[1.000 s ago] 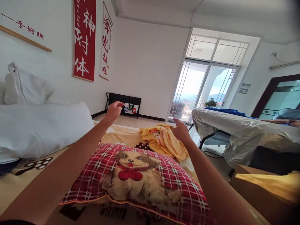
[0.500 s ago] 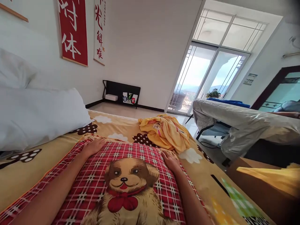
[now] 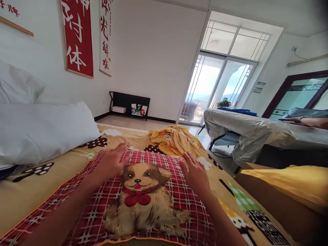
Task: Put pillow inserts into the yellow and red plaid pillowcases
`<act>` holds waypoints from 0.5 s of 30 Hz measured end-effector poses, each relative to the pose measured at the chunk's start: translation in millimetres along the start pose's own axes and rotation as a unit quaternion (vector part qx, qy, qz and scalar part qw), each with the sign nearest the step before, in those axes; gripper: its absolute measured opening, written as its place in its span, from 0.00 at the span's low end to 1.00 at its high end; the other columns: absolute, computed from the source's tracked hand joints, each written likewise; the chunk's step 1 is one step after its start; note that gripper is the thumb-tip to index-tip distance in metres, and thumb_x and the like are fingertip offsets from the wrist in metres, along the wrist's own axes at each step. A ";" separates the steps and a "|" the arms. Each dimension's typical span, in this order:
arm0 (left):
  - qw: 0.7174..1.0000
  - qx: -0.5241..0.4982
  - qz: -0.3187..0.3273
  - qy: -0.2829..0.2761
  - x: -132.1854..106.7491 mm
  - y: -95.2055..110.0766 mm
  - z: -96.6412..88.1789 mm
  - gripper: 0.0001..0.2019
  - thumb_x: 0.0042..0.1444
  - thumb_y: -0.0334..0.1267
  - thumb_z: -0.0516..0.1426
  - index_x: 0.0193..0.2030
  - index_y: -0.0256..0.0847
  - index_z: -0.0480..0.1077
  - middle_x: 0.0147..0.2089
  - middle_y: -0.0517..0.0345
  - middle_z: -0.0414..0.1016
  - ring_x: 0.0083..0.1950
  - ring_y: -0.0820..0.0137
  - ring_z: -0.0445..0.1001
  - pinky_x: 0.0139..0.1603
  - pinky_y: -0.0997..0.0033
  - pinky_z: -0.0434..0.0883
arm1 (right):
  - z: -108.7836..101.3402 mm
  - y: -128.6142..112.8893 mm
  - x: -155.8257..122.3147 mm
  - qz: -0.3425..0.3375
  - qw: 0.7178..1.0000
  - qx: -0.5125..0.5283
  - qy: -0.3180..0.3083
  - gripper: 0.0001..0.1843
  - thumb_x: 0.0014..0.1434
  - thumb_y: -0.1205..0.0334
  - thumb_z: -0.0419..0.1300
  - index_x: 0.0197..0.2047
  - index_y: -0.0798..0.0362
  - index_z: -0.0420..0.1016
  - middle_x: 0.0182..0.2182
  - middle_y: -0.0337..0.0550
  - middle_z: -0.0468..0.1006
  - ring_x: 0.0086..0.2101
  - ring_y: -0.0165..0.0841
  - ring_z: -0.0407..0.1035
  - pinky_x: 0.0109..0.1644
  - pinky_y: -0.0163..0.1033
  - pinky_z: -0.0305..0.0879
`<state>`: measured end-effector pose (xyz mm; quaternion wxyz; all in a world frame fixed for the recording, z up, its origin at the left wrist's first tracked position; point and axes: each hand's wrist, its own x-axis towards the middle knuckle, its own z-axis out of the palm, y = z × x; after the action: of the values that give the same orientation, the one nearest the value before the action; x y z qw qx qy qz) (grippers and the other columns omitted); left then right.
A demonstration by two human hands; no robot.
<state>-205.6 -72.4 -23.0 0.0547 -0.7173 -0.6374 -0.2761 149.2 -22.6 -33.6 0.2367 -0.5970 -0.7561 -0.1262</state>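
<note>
A red plaid cloth (image 3: 98,205) with orange edging and a printed puppy lies spread over a tan patterned bed cover (image 3: 66,171). Above its far left part is my left hand (image 3: 114,162), open, fingers extended and thumb apart. My right hand (image 3: 196,171) is open too, by the cloth's far right corner, with fingers stretched forward. Neither hand grips anything; whether the palms touch the cloth I cannot tell. Just past the cloth's far edge, a crumpled yellow cloth (image 3: 176,138) lies near my right fingertips.
White pillows (image 3: 46,131) lie on the left. At right are a cardboard box (image 3: 282,194) with yellow fabric (image 3: 289,181) on top and a plastic-covered table (image 3: 256,126), where another person's hand (image 3: 294,119) rests. A black rack (image 3: 130,99) stands by the far wall.
Both hands have come up off their flat position on the cloth's far side, and the left has shifted rightward. The near orange edge of the cloth now shows. The view has turned slightly.
</note>
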 end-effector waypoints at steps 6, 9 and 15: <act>0.998 0.036 0.033 -0.044 -25.8 39.8 69.2 0.27 0.66 0.50 0.42 0.68 0.45 0.57 0.71 0.53 0.53 0.71 0.58 0.54 0.69 0.52 0.52 | 53.5 -50.1 -34.8 -0.064 0.993 0.075 -0.072 0.30 0.69 0.46 0.38 0.67 0.48 0.57 0.65 0.45 0.61 0.65 0.40 0.53 0.66 0.52 0.49; 0.998 0.052 0.036 -0.012 -56.1 15.8 78.9 0.28 0.66 0.52 0.42 0.71 0.50 0.51 0.73 0.57 0.49 0.72 0.61 0.52 0.70 0.54 0.51 | 63.8 -28.5 -59.4 -0.076 0.994 0.070 -0.038 0.29 0.68 0.46 0.41 0.69 0.45 0.53 0.66 0.43 0.58 0.66 0.39 0.50 0.68 0.52 0.47; 0.994 0.054 -0.088 0.044 -161.0 -56.4 69.6 0.32 0.57 0.56 0.49 0.69 0.60 0.54 0.71 0.62 0.54 0.71 0.56 0.52 0.69 0.46 0.48 | 76.8 74.6 -145.7 0.000 0.999 0.035 -0.024 0.31 0.67 0.47 0.41 0.71 0.44 0.48 0.66 0.40 0.58 0.64 0.39 0.55 0.63 0.49 0.60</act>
<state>-241.7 -174.5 -172.0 0.0969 -0.6413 -0.7091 -0.2767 230.5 -90.1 -180.3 0.2394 -0.5910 -0.7656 -0.0851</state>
